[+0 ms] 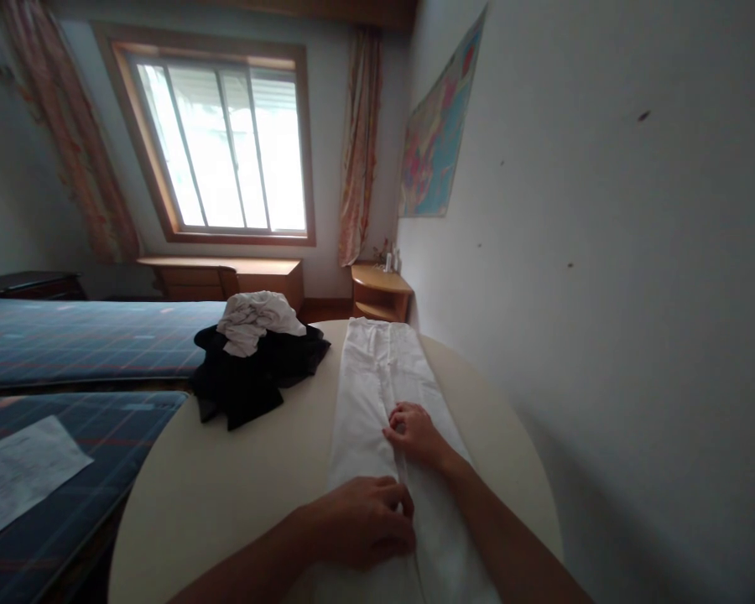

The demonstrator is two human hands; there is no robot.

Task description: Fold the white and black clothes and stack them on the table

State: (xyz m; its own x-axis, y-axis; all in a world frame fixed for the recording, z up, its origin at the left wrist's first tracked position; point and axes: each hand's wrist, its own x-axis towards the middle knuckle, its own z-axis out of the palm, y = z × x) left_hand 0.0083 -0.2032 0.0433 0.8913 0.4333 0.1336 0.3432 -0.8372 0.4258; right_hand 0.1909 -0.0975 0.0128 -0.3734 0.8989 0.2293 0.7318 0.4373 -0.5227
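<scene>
White trousers (361,411) lie lengthwise on a round cream table (195,503), waistband toward the window and legs side by side toward me. My left hand (371,520) rests low on the legs, its fingers curled in at the inner edge where the two legs meet. Farther up, my right hand (415,432) is bent over the same seam, thumb and fingers drawn together on the cloth. Both hands look closed on the fabric, though the fingertips are partly hidden.
Black clothing (252,377) with a crumpled light grey cloth (261,319) on top lies at the table's left edge. Plaid mattresses (101,344) are on the left, one bearing a printed sheet (25,470). A wall (635,335) runs close along the right.
</scene>
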